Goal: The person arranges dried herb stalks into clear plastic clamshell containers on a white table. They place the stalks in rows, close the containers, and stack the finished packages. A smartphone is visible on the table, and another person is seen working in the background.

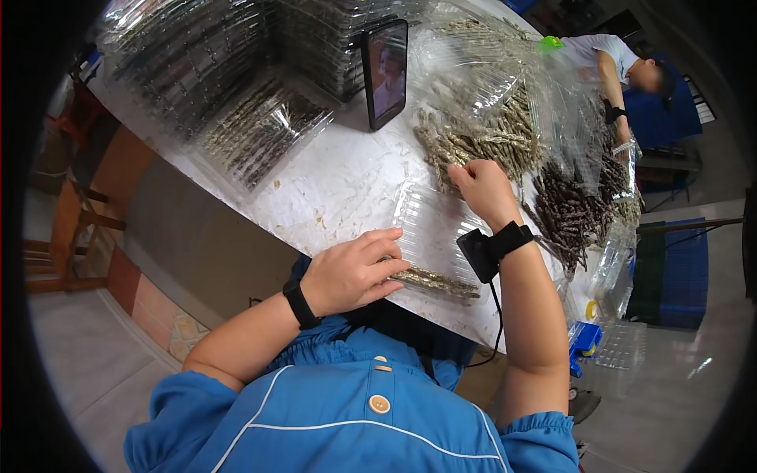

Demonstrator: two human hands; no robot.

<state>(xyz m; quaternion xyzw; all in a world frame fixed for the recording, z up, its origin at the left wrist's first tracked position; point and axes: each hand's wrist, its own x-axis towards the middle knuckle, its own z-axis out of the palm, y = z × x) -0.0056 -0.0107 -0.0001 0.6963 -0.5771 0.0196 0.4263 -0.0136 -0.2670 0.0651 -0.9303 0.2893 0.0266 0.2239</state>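
Observation:
A clear ribbed plastic tray lies at the table's near edge, with a few golden-brown twisted strands along its near side. At the tray's left edge is my left hand, its fingers apart and touching the rim beside the strand ends. My right hand is beyond the tray, thumb and forefinger drawn together at the near side of a loose pile of golden-brown twisted strands. Whether a strand is between those fingertips is hidden. Darker brown strands are heaped to the right.
A phone stands upright on the white table. Stacked clear trays rise at the left; a filled one sits before them. Plastic covers part of the pile. Across the table, a person's hand reaches toward the strands. A blue tape dispenser is at right.

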